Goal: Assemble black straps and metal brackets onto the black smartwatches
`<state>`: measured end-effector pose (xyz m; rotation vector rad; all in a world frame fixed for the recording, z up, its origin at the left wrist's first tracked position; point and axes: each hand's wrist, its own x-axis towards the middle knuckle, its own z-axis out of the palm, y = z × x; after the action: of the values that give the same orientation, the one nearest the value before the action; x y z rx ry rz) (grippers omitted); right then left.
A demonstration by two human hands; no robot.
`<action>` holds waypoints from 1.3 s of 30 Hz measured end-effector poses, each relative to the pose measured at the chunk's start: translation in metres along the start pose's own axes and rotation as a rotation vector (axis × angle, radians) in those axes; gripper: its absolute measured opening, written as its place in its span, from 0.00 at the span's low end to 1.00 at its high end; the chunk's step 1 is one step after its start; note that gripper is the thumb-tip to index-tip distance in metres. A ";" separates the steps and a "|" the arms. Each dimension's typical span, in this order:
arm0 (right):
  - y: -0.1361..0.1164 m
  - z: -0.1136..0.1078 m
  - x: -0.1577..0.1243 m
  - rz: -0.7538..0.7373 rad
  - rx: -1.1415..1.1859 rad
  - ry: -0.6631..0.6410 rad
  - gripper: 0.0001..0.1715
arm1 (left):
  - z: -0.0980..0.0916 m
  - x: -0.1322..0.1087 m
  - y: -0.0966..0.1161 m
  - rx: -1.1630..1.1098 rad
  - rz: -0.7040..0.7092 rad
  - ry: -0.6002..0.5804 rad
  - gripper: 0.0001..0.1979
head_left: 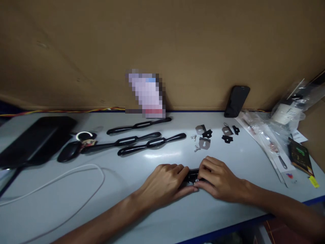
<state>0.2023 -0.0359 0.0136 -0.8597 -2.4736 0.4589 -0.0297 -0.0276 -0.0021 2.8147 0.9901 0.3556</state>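
Between my two hands, low over the table, is a black spokeshave body (193, 171), mostly covered by my fingers. My left hand (169, 179) is closed around its left side. On the other side my right hand (218, 178) grips it, thumb and fingertips pinched at a small silvery part (196, 182) near the middle, perhaps a screw. Beyond the hands lie two grey blades (204, 143) with keyhole slots, a black cap plate (207, 133) and small thumbscrews (197, 148). To their right is another group with a blade (227, 130) and black cap plates (227, 139).
Three more black spokeshave bodies (152, 143) lie to the left. Further left are a mouse (69, 151), a black case-like object (38, 140) and a white cable (98, 166). A phone (237, 101) leans on the back board; plastic packages (274, 145) lie right.
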 end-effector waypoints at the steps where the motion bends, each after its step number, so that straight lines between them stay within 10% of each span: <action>1: -0.001 0.004 0.000 0.002 -0.018 0.027 0.17 | 0.001 0.000 0.000 0.003 -0.001 0.006 0.25; 10: 0.000 -0.004 -0.005 -0.041 -0.109 0.094 0.14 | 0.003 -0.002 0.000 0.016 0.011 0.066 0.26; 17: 0.025 -0.020 -0.015 -0.019 -0.137 -0.185 0.15 | 0.002 -0.001 -0.001 0.012 0.027 0.062 0.28; 39: 0.023 -0.011 -0.013 -0.025 -0.029 -0.155 0.24 | 0.001 0.000 -0.003 -0.029 0.063 0.105 0.29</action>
<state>0.2281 -0.0250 0.0082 -0.8320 -2.6355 0.4994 -0.0315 -0.0254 -0.0037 2.8317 0.9100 0.5250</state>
